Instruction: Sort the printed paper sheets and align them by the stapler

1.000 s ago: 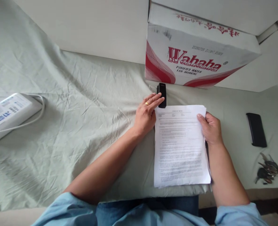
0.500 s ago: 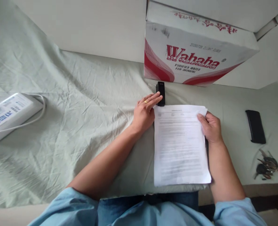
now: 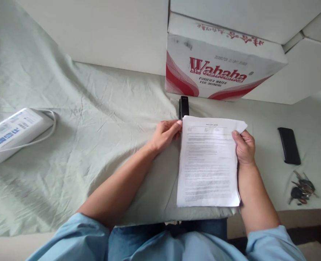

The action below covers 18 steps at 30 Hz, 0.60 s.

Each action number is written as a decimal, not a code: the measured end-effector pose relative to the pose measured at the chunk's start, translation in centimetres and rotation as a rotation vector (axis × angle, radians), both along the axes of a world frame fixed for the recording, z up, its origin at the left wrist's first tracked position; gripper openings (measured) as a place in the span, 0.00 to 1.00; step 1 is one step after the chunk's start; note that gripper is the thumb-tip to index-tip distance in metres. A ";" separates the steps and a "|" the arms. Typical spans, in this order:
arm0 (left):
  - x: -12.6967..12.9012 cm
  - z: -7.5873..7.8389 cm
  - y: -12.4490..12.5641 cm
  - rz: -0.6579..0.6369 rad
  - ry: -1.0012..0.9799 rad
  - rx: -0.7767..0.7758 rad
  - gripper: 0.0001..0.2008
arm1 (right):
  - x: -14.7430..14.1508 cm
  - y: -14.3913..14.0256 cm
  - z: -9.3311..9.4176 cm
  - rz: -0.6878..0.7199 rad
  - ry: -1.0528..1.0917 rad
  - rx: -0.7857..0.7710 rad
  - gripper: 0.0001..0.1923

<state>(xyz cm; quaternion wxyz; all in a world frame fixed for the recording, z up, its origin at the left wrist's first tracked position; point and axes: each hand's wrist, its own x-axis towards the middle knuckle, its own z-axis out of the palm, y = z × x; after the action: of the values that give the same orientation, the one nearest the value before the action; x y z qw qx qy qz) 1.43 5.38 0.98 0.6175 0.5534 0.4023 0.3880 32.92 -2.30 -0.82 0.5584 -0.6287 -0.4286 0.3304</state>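
A stack of printed paper sheets is held up in front of me, its long sides running toward my lap. My right hand pinches its upper right edge, thumb on top. At the upper left edge, my left hand closes on the sheets with the thumb at the corner; its other fingers are partly hidden. Just beyond that corner a black stapler lies on the cloth, its near end covered by the paper.
A Wahaha water carton stands behind the stapler against white panels. On the right lie a black phone and a bunch of keys. A white box-shaped device with a cable sits at far left on the wrinkled green cloth.
My left hand has come off the stapler and down to the left edge of the sheets. The stack has shifted slightly away from me, now overlapping the stapler's near end.
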 end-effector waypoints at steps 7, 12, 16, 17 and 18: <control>0.6 -0.7 0.2 0.032 -0.049 -0.013 0.26 | -0.1 0.3 -0.7 -0.089 0.080 0.050 0.24; 0.4 -0.4 0.2 0.041 -0.090 -0.055 0.28 | 0.2 0.7 -1.0 -0.141 0.085 0.103 0.22; 0.4 -0.3 0.2 0.029 -0.083 -0.073 0.27 | 0.6 0.9 -1.4 -0.182 0.030 0.197 0.18; 0.4 -0.3 0.2 0.023 -0.082 -0.073 0.26 | 0.7 0.9 -1.4 -0.189 0.016 0.207 0.17; 0.3 -0.2 0.3 0.008 -0.090 -0.075 0.25 | 0.8 0.9 -1.5 -0.196 0.010 0.210 0.17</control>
<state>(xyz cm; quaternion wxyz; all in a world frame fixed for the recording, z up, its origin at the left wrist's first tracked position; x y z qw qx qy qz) 1.77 5.64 0.75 0.6538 0.5102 0.3907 0.3996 33.69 -1.43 -2.27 0.6529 -0.6039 -0.3947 0.2308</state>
